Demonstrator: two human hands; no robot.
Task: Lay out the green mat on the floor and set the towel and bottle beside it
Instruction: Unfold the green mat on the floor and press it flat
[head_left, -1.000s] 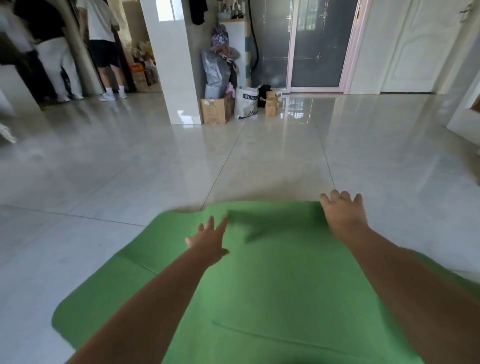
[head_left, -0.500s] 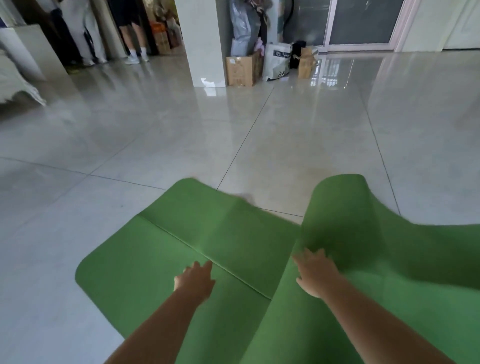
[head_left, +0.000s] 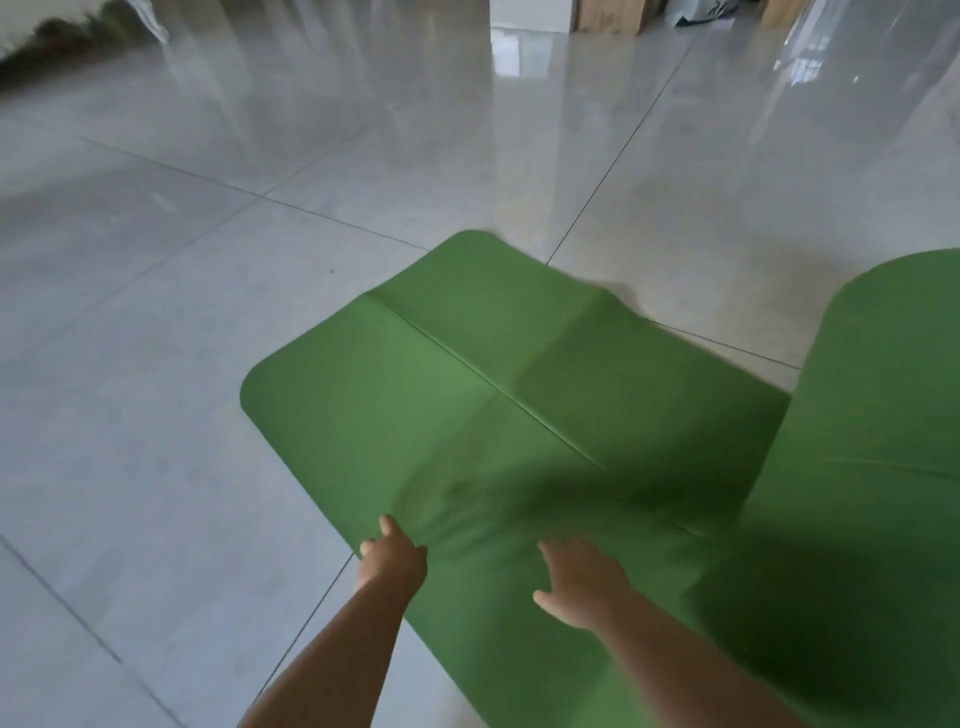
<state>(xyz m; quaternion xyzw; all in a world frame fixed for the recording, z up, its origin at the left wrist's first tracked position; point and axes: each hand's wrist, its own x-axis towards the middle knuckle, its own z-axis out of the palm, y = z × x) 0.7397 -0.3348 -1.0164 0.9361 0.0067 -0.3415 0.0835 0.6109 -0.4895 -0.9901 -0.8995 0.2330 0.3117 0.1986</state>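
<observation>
Item under inspection: the mat (head_left: 467, 415), green, on the tiled floor (head_left: 182, 364), centre to right of the scene. Its left portion lies flat with rounded far corners. Two fold creases cross on it. The right portion stands up off the floor in a tall rounded hump and is not yet spread.

Handling, by judgement: thin, soft and light. It bends freely into the hump and puckers near the left hand, so it has no stiffness of its own. It keeps its fold lines and will likely want pressing flat. The polished, reflective floor suggests the mat may slide when pulled.

Hold points: the left hand (head_left: 392, 561) is at the near left edge, thumb on top, fingers tucked at the edge and apparently pinching it, with the mat wrinkling at that spot. The right hand (head_left: 584, 584) rests palm down on the mat just to the right, thumb out. Its fingers look extended, but blur prevents a firm reading of their spread.

Recommendation: take the mat by an edge or corner, and flatten the raised right portion with open palms.

Towel and bottle: not in view.
</observation>
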